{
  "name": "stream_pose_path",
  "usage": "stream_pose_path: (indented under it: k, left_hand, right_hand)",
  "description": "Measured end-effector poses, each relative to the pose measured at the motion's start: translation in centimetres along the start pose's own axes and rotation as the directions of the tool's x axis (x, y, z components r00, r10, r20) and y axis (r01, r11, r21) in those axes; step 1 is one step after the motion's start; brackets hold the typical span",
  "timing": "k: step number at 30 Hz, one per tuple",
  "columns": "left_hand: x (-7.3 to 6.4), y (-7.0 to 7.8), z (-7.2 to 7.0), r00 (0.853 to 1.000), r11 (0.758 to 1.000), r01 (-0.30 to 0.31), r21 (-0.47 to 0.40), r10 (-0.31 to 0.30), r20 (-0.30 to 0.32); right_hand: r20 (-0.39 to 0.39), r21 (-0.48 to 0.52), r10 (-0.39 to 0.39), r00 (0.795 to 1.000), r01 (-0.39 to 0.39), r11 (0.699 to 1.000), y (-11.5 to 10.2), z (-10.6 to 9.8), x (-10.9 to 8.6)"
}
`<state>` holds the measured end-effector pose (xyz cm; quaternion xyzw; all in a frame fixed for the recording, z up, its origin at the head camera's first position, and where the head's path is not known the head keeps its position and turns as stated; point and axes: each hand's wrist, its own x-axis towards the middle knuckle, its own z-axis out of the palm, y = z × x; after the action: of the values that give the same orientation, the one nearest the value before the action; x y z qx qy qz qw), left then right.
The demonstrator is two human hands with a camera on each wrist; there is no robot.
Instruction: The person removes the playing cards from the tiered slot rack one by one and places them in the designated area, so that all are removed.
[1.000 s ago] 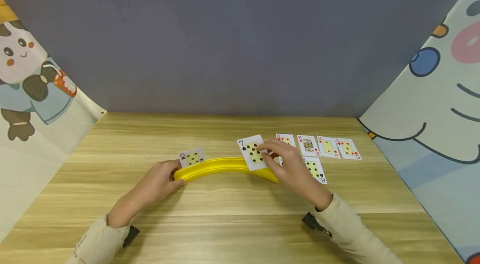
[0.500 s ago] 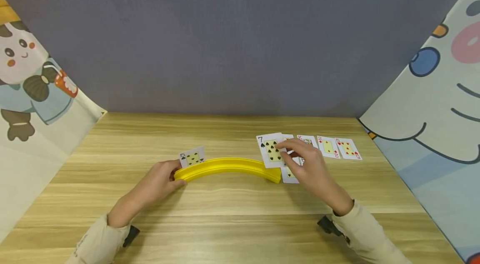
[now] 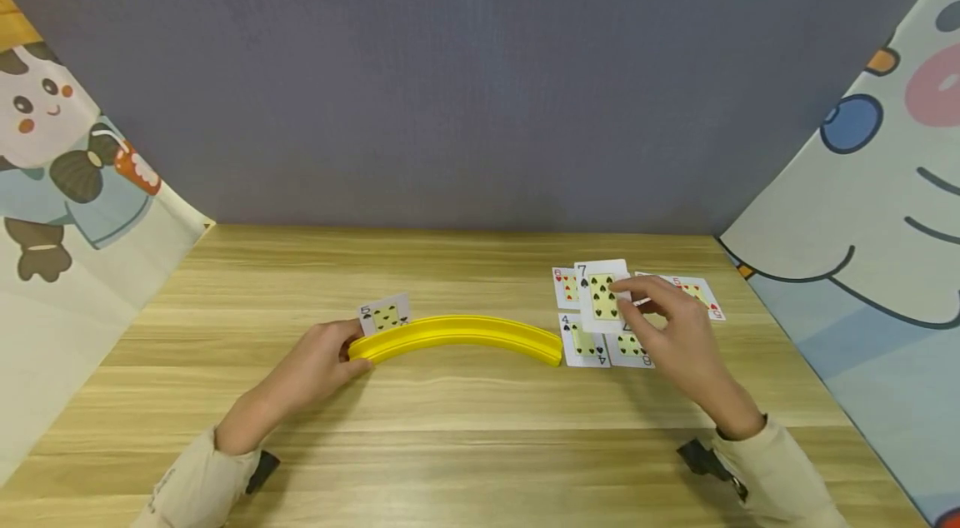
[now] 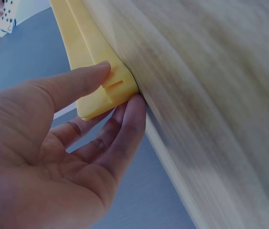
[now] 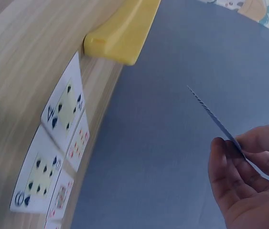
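Note:
My left hand point(image 3: 315, 366) grips the left end of a yellow curved card holder point(image 3: 461, 328), thumb in front and fingers behind. In the left wrist view the thumb presses on the yellow end point(image 4: 93, 93). A five of spades point(image 3: 385, 316) stands in the holder near that end. Between thumb and fingertips my right hand point(image 3: 678, 336) pinches a seven of spades point(image 3: 602, 299), raised over the laid-out cards. The right wrist view shows this card point(image 5: 213, 116) almost edge-on. Below it lie a four of spades point(image 3: 581, 345) and a six of spades point(image 3: 628, 351), the six partly covered.
Behind them a row of red cards lies face up, with a six of hearts point(image 3: 564, 288) at its left and a five of hearts point(image 3: 701, 292) at its right; others are hidden by the right hand and its card. A grey panel point(image 3: 465, 95) rises behind the wooden table point(image 3: 420, 461).
My right hand has carried the seven of spades rightward, away from the holder and over the laid-out cards. The left hand and the holder have stayed in place.

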<state>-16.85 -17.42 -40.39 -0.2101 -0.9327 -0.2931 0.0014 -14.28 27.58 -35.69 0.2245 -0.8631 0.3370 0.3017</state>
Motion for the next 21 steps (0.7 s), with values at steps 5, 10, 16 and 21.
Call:
stream_pose_path:
  k: [5, 10, 16, 21]
  left_hand:
    - [0.0, -0.1, 0.1, 1.000, 1.000, 0.005, -0.001, -0.005, 0.002]
    - [0.0, -0.2, 0.2, 1.000, 1.000, 0.006, 0.001, -0.006, 0.001]
    - [0.0, -0.2, 0.0, 1.000, 1.000, 0.005, 0.001, -0.005, 0.001]
    - [0.0, -0.1, -0.1, 1.000, 1.000, 0.002, -0.009, -0.002, 0.004]
  right_hand:
    - [-0.013, -0.016, 0.044, 0.999, -0.044, 0.999, 1.2, -1.0, -0.4]
    - [0.031, -0.075, 0.105, 0.994, -0.103, 0.992, 2.5, -2.8, -0.4]
    - [0.113, -0.123, 0.185, 0.976, -0.171, 0.978, 4.1, -5.0, -0.4]
    - [0.211, -0.175, 0.278, 0.937, -0.243, 0.954, 5.5, -5.8, -0.5]
